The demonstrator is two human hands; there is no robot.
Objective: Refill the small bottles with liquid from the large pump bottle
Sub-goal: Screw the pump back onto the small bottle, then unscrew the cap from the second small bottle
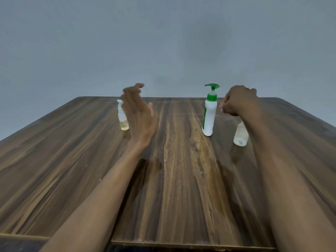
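**Head view: both hands up among three bottles, nothing firmly held yet**

Head camera looks down my forearms onto the wooden surface [72, 160]. The pump bottle [209, 117] stands upright right of centre, white with a green collar and pump head. One small bottle [123, 119] stands far left, partly behind my left hand [140, 113]; pale yellowish liquid sits low in it. The second small bottle [241, 135] stands just right of the pump bottle, clear, its top hidden behind my right wrist.

My left grip is wide open, fingers straight and spread, palm turned inward, holding nothing, close beside the left small bottle. My right hand [240, 102] hovers with fingers curled in, just beside the pump bottle's neck and above the clear bottle. Whether that grip pinches a cap or is empty, I cannot tell; the fingertips are blurred.

I judge the small bottles light, thin plastic and easy to tip; they want a hold round the body, low, not by the cap. The pump bottle looks heavier and stiffer, though tall and narrow at the base. I would steady its body and press the head from above. Smooth plastic may be slippery if wet.

The clear bottle stands close to the pump bottle, so my right forearm could knock it. Behind is a plain grey wall [163, 42].
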